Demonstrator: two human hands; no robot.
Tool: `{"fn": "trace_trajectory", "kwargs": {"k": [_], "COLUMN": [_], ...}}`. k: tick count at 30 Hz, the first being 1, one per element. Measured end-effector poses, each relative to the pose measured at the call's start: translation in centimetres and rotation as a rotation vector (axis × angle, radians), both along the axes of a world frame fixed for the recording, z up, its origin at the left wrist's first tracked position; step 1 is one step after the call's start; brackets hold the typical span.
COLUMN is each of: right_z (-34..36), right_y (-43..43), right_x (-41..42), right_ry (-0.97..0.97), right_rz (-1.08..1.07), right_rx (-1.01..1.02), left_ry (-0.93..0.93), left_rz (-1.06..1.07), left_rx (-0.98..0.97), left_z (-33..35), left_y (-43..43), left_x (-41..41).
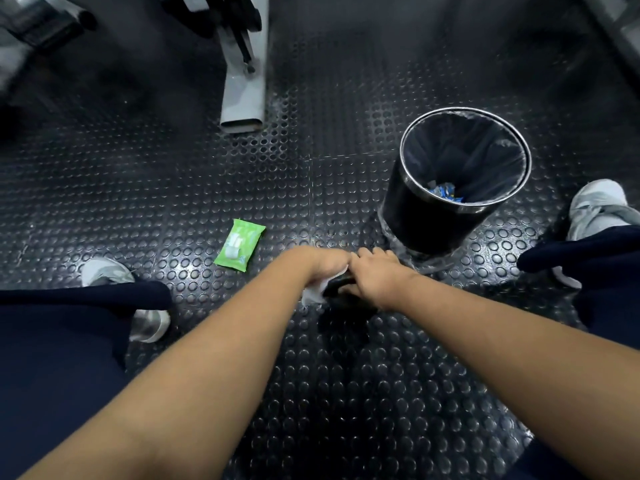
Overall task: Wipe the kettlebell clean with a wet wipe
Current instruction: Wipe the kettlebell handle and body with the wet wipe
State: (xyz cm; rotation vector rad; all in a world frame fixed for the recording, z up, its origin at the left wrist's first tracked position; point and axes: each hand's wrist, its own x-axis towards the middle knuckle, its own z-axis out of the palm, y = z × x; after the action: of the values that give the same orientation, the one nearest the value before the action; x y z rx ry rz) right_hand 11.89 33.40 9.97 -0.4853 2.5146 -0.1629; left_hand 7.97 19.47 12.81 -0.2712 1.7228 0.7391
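— Where's the kettlebell (341, 285)?
— On the floor (346, 393) before you, mostly hidden: your right hand (379, 273) grips its handle, your left hand (322, 263) clutches the wet wipe (317, 294) against it

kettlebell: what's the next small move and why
Probably slide the wet wipe across the kettlebell with the left hand while the right hand steadies it: the wipe sits against its dark surface, both hands are on it, and nothing shows it is clean yet.
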Motion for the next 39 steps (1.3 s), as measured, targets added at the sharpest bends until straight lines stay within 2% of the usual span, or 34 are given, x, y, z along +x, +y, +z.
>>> {"fn": "trace_trajectory", "kwargs": {"k": [5, 7, 13, 16, 23, 28, 31, 35, 39], "right_z": [0.1, 0.2, 0.1, 0.0, -0.1, -0.1, -0.1, -0.2, 0.2], "right_y": [0.3, 0.2, 0.2, 0.1, 0.3, 0.4, 0.5, 0.4, 0.4], "right_x": [0.0, 0.1, 0.2, 0.2, 0.3, 0.3, 0.4, 0.4, 0.4], "right_ry": [0.016, 0.025, 0.019, 0.022, 0.059, 0.058, 0.06, 0.053, 0.049], "right_rz": [0.008, 0.015, 0.017, 0.016, 0.02, 0.032, 0.026, 0.023, 0.024], "right_rx": [-0.023, -0.023, -0.029, 0.006, -0.034, -0.025, -0.036, -0.041, -0.038], "left_ry": [0.172, 0.138, -0.041, -0.015, 0.075, 0.227, 0.196, 0.089, 0.104], "left_rz": [0.123, 0.153, -0.046, -0.078, 0.094, 0.176, 0.22, 0.055, -0.106], "left_rx": [-0.027, -0.02, -0.038, -0.034, 0.0, -0.092, -0.039, -0.024, -0.069], "left_z": [-2.6, -2.7, 1.0, 2.5, -1.2, -3.0, -3.1, 0.8, 2.4], "left_y": [-1.7, -2.6, -3.2, -2.0, -1.3, -2.7, -3.3, -3.0, -2.2], "left_x": [0.8, 1.0, -0.6, -1.2, 0.6, 2.5, 2.3, 0.3, -0.9]}}
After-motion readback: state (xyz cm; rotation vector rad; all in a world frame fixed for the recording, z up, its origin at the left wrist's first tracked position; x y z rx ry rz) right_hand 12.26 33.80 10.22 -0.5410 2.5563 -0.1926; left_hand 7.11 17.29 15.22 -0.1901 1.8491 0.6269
